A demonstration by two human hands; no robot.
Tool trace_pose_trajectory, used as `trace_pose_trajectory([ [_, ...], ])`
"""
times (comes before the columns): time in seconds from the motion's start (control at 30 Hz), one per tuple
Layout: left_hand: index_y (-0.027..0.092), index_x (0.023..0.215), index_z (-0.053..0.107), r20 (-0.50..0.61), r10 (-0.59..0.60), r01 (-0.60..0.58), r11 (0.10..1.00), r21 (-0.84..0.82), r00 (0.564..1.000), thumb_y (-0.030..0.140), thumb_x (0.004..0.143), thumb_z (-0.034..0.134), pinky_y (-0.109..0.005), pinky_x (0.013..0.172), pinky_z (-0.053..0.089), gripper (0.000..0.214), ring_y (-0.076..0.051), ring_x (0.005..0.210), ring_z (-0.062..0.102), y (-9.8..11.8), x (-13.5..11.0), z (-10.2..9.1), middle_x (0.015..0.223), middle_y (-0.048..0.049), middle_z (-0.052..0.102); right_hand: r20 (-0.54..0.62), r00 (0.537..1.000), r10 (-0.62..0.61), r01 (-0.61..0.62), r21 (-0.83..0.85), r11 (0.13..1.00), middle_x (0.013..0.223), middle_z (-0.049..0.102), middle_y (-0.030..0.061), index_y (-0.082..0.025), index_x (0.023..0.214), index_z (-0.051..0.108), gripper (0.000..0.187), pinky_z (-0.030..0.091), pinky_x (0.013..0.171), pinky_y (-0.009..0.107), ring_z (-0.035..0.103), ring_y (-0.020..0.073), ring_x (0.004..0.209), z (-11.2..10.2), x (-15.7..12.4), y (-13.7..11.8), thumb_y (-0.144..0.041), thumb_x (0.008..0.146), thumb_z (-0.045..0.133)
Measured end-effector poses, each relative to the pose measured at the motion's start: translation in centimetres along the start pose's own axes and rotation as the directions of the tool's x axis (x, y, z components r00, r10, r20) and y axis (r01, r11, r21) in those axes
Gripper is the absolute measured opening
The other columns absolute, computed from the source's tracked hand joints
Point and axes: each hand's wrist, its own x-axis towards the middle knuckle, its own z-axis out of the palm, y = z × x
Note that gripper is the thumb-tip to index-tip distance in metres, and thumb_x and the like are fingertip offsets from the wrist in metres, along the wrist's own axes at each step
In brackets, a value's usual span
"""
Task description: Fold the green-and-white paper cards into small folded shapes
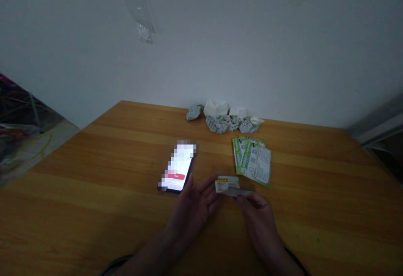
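Observation:
My right hand (260, 215) pinches a folded printed leaflet (227, 184) between thumb and fingers, its panels standing at an angle to each other. My left hand (198, 200) is open, palm turned up, with its fingertips beside the leaflet's left edge; whether they touch it I cannot tell. Just beyond the left thumb lies a smartphone (179, 166) with a lit white screen and a red button, partly blurred out. Several green and white leaflets (253, 160) lie overlapping in a loose pile, past my right hand.
Crumpled balls of printed paper (220, 122) and white tissue (215, 107) sit along the back of the wooden table (110, 158), close to the wall (201, 49). A smaller crumpled paper ball (194, 112) lies left of them. Clear plastic (138, 7) hangs on the wall.

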Motion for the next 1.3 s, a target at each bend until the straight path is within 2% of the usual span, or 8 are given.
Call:
trace_pose_trajectory([
  [0.2,0.007,0.125,0.056,0.024,0.023,-0.024,0.999,0.038,0.999,0.045,0.091,0.046,-0.035,0.101,0.042,0.051,-0.027,0.121,0.053,0.0,-0.2,0.5,0.129,-0.0165,0.058,0.063,0.986,-0.153,0.157,-0.079,0.984,0.087,0.074,0.0057,-0.022,0.069,0.075,0.008,0.055,0.073,0.031,0.069,0.0222,0.081,-0.1,-0.4,-0.9,-0.015,0.065,0.074],
  [0.3,0.014,0.133,0.049,-0.025,0.072,-0.067,0.982,0.175,0.997,0.027,0.086,0.061,-0.038,0.096,0.046,0.050,-0.028,0.116,0.057,-0.6,-0.2,0.3,0.128,-0.0156,0.059,0.121,0.955,-0.270,0.282,-0.100,0.954,0.090,0.073,0.0054,-0.023,0.072,0.076,0.019,0.056,0.075,0.030,0.069,0.0217,0.085,0.0,-0.8,-1.2,-0.008,0.067,0.065],
  [0.4,0.022,0.142,0.037,-0.020,0.117,-0.109,0.961,0.254,0.993,0.013,0.076,0.071,-0.042,0.093,0.048,0.075,-0.029,0.112,0.060,-1.2,-0.2,-0.1,0.125,-0.0143,0.062,0.129,0.929,-0.347,0.366,-0.195,0.910,0.091,0.072,0.0043,-0.025,0.074,0.076,0.029,0.055,0.073,0.026,0.068,0.0186,0.083,-0.1,-1.0,-1.1,-0.003,0.069,0.058],
  [0.63,0.025,0.143,0.033,-0.035,0.324,-0.285,0.874,0.393,0.945,0.017,0.076,0.072,-0.041,0.093,0.049,0.078,-0.030,0.115,0.058,-1.7,-0.3,0.1,0.136,-0.0168,0.053,0.142,0.955,-0.259,0.291,-0.292,0.911,0.091,0.072,0.0061,-0.023,0.078,0.076,0.022,0.055,0.074,0.028,0.068,0.0207,0.085,-0.3,-0.6,-0.6,-0.009,0.073,0.060],
  [0.8,0.015,0.139,0.042,-0.063,0.101,-0.060,0.880,0.472,0.993,0.017,0.069,0.077,-0.040,0.090,0.050,0.078,-0.030,0.105,0.064,-2.0,0.1,-0.7,0.118,-0.0195,0.065,0.046,0.955,-0.292,0.291,-0.309,0.905,0.089,0.072,0.0057,-0.023,0.073,0.075,0.012,0.056,0.071,0.027,0.068,0.0205,0.082,0.0,-0.5,-1.2,-0.015,0.071,0.067],
  [0.9,0.012,0.131,0.052,-0.035,0.065,-0.033,0.823,0.567,0.997,0.017,0.065,0.081,-0.038,0.088,0.051,0.073,-0.029,0.099,0.067,-1.8,0.2,-1.2,0.110,-0.0170,0.070,0.105,0.944,-0.314,0.331,-0.302,0.894,0.095,0.071,0.0065,-0.023,0.074,0.075,0.014,0.056,0.075,0.029,0.067,0.0212,0.087,-0.2,-0.3,-1.2,-0.013,0.072,0.065],
  [1.07,0.013,0.142,0.036,-0.125,0.215,-0.089,0.769,0.633,0.969,0.023,0.066,0.080,-0.039,0.081,0.054,0.089,-0.026,0.087,0.070,-0.8,-0.1,-0.6,0.103,-0.0146,0.072,0.318,0.902,-0.293,0.392,-0.317,0.864,0.103,0.070,0.0073,-0.025,0.084,0.076,0.026,0.055,0.082,0.033,0.066,0.0231,0.095,-1.0,0.4,-0.6,-0.007,0.071,0.062],
  [1.3,0.027,0.145,0.013,-0.083,0.301,-0.182,0.750,0.637,0.950,0.024,0.072,0.075,-0.037,0.071,0.057,0.096,-0.026,0.083,0.071,-0.4,-0.4,0.6,0.105,-0.0134,0.071,0.361,0.857,-0.368,0.480,-0.300,0.824,0.096,0.069,0.0064,-0.027,0.083,0.078,0.025,0.056,0.073,0.029,0.067,0.0206,0.087,-1.2,0.7,-1.6,-0.009,0.075,0.061],
])
